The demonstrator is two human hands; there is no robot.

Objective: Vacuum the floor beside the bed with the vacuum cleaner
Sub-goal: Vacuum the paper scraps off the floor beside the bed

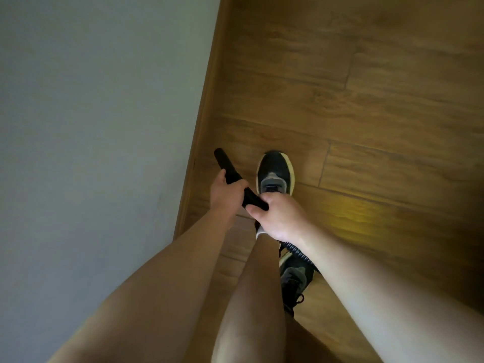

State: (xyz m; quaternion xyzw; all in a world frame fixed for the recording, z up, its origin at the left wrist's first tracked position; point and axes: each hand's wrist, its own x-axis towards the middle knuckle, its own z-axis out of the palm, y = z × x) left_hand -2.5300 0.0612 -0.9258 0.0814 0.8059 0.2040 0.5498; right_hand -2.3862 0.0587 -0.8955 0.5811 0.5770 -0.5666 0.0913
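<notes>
dim, soft-focus view with a yellow glow on the floor [353, 213].

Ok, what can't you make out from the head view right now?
Vacuum body: off-frame in the head view; only the black tube and ribbed hose show.
Tube's rear end: covered by the right hand; left hand grips further forward.
Tube tip: cannot tell whether it touches the floor.
Grey surface, left: bed or wall, unclear.

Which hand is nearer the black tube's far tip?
Left. The left hand grips the black tube just below its far tip; the right hand holds its near end.
</notes>
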